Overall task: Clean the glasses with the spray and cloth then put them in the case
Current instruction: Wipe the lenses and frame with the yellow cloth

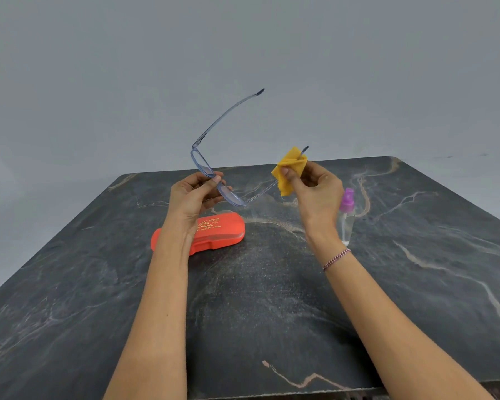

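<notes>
My left hand (194, 194) holds clear blue-framed glasses (202, 163) by the bridge, above the table, both temples unfolded and pointing up and away. My right hand (312, 186) pinches a small yellow cloth (289, 168) around the lower temple near its tip. An orange glasses case (220, 230) lies shut on the table under my left wrist, which hides part of it. A clear spray bottle with a purple top (347, 209) stands upright on the table just behind my right wrist.
The dark marbled table (272, 298) fills the lower view, its far edge near the grey wall and its near edge at the bottom. A woven bracelet (337, 258) sits on my right wrist.
</notes>
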